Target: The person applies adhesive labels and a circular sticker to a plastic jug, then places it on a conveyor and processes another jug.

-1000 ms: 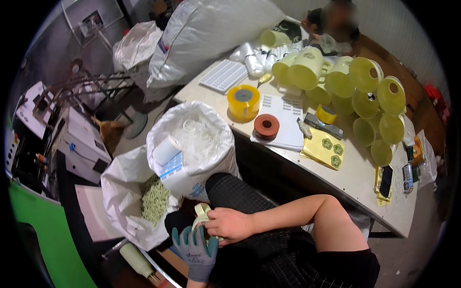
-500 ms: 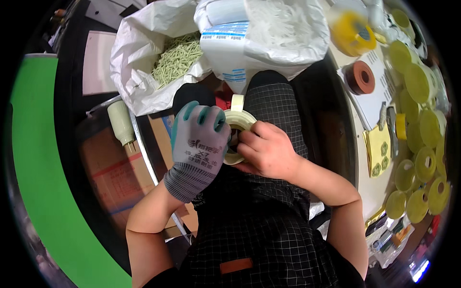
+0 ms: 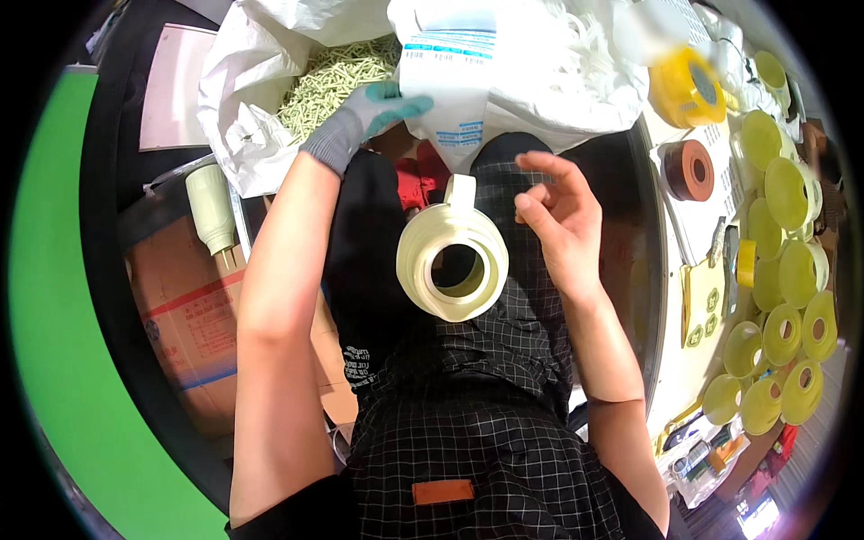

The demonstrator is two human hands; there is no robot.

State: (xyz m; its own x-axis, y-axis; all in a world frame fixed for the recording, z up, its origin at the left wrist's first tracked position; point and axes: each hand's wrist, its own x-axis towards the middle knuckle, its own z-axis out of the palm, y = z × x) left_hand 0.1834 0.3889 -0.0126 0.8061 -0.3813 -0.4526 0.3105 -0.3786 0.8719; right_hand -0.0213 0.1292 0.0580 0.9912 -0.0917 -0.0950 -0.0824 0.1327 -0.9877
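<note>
Workshop worker sits with a pale yellow-green handled jug (image 3: 416,270) resting on the lap, round opening facing up and handle (image 3: 462,191) pointing to the far side, between the knees. Neither of the hands touches it. The left hand (image 3: 373,112), in a grey and teal glove, reaches far over the near edge of a white sack (image 3: 241,112) heaped with thin pale green pieces (image 3: 333,76); its fingers are stretched out and loosely parted, and whether their tips touch the neighbouring sack (image 3: 540,117) cannot be told. The bare right hand (image 3: 565,216) hangs just to the right of the jug, thumb and curved fingers wide apart, grasping nothing.

The neighbouring sack, white with blue-printed labels, stands to the right of the first and holds translucent strips (image 3: 576,40). Beneath the jug spreads a black checked apron (image 3: 504,387) with a brown patch (image 3: 443,491) at the near end. To the left lie a pale green bottle-shaped part (image 3: 211,207) and a cardboard box (image 3: 198,337). On the white surface (image 3: 686,364) at right are a large yellow tape roll (image 3: 682,90), a red-brown roll (image 3: 688,169), yellow sticker sheets (image 3: 695,301) with green emblems, and stacked yellow-green cups (image 3: 792,193).
</note>
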